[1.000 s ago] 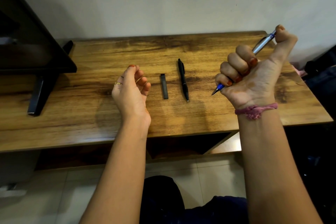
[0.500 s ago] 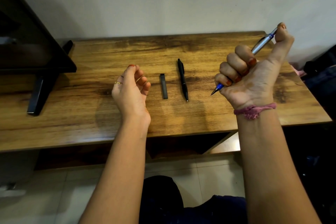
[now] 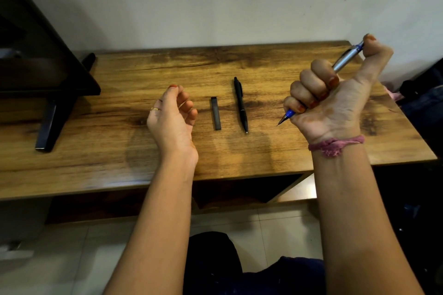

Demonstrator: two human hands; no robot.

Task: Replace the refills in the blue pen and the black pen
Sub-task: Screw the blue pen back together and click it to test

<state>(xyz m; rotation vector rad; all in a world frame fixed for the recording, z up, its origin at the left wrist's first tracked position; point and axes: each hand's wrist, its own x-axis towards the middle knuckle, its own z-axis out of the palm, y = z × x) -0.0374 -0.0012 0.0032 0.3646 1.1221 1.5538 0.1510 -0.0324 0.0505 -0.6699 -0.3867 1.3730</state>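
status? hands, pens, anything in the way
Right hand fisted round blue pen, thumb on its top end, tip down-left. Left hand loosely curled, holding nothing. Black pen and small dark case lie on table between hands. Nothing blocking.

My right hand (image 3: 335,100) raised, fist curled round blue pen (image 3: 346,58), thumb pressed on its top end, tip poking out below little finger. Wrist upright, palm side toward me, pink band at wrist. My left hand (image 3: 171,120) held nothing, fingers loosely curled, palm turned inward to right, ring on finger. Both forearms stretched forward, well apart.
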